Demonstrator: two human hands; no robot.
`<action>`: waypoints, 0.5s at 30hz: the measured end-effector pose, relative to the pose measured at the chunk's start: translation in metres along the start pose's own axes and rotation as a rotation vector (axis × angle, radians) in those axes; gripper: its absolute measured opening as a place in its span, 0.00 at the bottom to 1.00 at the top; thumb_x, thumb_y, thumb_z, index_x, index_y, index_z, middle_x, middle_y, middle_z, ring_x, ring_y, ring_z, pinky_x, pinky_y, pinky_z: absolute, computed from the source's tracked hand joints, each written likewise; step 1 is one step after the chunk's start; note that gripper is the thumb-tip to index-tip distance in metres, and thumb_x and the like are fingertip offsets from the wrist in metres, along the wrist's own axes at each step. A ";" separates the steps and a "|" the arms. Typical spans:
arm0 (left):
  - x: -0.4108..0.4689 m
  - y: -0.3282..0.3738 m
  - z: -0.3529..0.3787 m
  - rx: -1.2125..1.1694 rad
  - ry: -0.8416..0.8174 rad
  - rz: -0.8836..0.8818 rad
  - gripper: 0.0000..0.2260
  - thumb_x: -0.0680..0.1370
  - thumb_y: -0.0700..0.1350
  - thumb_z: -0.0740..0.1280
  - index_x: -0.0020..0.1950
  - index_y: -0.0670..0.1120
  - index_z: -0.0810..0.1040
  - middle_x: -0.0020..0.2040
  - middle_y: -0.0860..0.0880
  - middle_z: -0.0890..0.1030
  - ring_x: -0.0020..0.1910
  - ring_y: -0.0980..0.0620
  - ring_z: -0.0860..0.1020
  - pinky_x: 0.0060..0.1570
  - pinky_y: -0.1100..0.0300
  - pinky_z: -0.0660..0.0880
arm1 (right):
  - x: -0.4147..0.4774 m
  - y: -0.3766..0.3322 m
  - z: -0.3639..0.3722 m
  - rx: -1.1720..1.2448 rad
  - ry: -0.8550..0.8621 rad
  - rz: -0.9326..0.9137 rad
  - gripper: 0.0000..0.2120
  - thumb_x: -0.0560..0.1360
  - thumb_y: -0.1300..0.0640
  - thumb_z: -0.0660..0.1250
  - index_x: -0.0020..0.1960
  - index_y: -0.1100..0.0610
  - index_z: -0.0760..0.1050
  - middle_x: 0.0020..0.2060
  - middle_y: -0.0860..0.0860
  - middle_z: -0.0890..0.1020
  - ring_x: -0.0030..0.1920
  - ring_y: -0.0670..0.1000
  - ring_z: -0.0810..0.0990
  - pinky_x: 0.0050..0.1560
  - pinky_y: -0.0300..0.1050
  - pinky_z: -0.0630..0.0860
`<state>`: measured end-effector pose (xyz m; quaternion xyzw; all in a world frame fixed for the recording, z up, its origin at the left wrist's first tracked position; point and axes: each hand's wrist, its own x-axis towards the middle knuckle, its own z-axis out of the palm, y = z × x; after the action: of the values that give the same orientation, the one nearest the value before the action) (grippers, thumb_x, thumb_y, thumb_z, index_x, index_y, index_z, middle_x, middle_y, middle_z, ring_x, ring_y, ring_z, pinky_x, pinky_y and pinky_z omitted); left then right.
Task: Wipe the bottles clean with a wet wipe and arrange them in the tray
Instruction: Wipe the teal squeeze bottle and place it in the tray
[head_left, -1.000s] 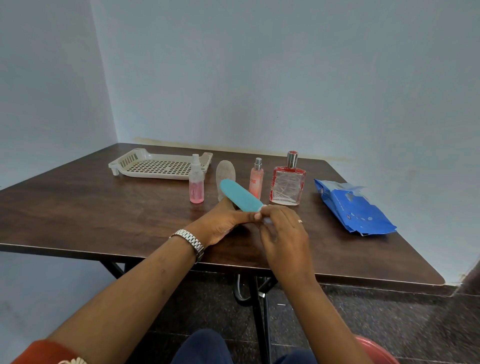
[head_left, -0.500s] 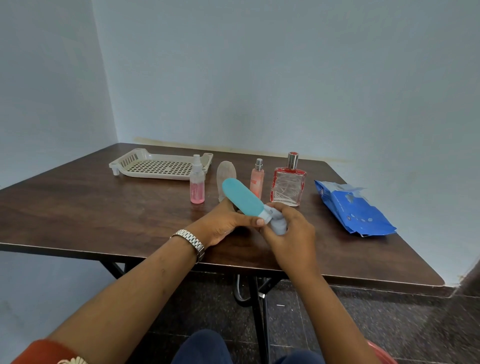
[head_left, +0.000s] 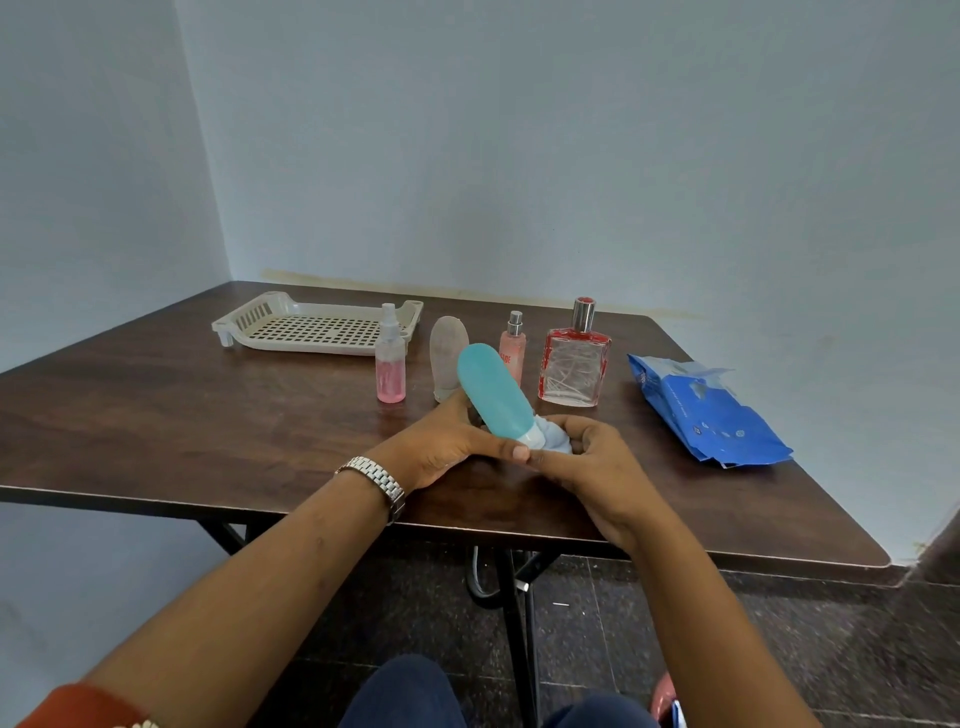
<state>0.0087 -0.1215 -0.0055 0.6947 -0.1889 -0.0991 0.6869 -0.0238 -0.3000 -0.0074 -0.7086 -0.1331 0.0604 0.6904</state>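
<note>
My left hand grips the lower end of a teal bottle, which tilts up and away from me. My right hand holds a bunched white wet wipe against the bottle's cap end. Behind them stand a pink spray bottle, a frosted oval bottle, a slim peach spray bottle and a square glass perfume bottle with red trim. The white slotted tray lies at the back left with nothing in it.
A blue wet wipe pack lies at the right of the dark wooden table. Walls close off the table's far and left sides. The table's near edge runs just below my wrists.
My right hand slid down from the bottle's body to its cap end, exposing the wipe. The teal bottle has tipped more upright in my left hand.
</note>
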 end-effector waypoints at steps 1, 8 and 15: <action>0.000 0.000 0.000 -0.009 -0.009 -0.005 0.46 0.43 0.51 0.84 0.59 0.50 0.72 0.57 0.46 0.78 0.61 0.47 0.76 0.54 0.60 0.77 | 0.000 -0.001 -0.001 -0.006 -0.034 0.010 0.21 0.65 0.62 0.76 0.57 0.59 0.76 0.50 0.54 0.83 0.53 0.54 0.82 0.58 0.54 0.76; -0.003 0.005 0.001 -0.043 -0.043 -0.012 0.45 0.44 0.53 0.84 0.58 0.47 0.74 0.54 0.47 0.80 0.57 0.50 0.78 0.53 0.60 0.78 | 0.004 -0.005 0.004 -0.186 -0.107 0.013 0.21 0.65 0.58 0.77 0.56 0.56 0.76 0.51 0.55 0.81 0.53 0.53 0.80 0.57 0.52 0.77; -0.005 0.005 0.001 -0.123 -0.054 0.001 0.37 0.48 0.49 0.84 0.54 0.45 0.77 0.45 0.51 0.85 0.50 0.53 0.82 0.47 0.61 0.79 | 0.002 -0.006 0.011 -0.214 -0.115 -0.019 0.14 0.74 0.57 0.68 0.60 0.56 0.75 0.49 0.52 0.80 0.45 0.44 0.78 0.42 0.38 0.78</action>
<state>0.0034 -0.1203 -0.0011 0.6481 -0.2015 -0.1289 0.7230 -0.0254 -0.2890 -0.0017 -0.7722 -0.1848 0.0798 0.6027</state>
